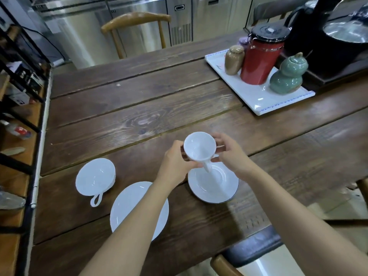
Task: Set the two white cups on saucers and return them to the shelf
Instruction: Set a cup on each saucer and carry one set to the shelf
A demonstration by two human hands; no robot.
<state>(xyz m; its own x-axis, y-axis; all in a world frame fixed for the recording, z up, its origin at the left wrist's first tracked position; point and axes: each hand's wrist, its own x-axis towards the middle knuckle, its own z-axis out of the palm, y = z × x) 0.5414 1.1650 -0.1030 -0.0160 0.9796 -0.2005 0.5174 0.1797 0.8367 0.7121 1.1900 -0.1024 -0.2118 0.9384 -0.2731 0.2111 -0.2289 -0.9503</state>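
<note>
Both hands hold one white cup just above a white saucer on the wooden table. My left hand grips its left side and my right hand its right side, with the handle pointing down toward the saucer. A second white cup stands on the table to the left, handle toward me. Another white saucer lies near it, partly hidden by my left forearm.
A white tray at the back right carries a red canister, a brown jar and a green gourd jar. A dark kettle stand sits behind it. A black-framed shelf runs along the left edge. Chairs stand at the far and near sides.
</note>
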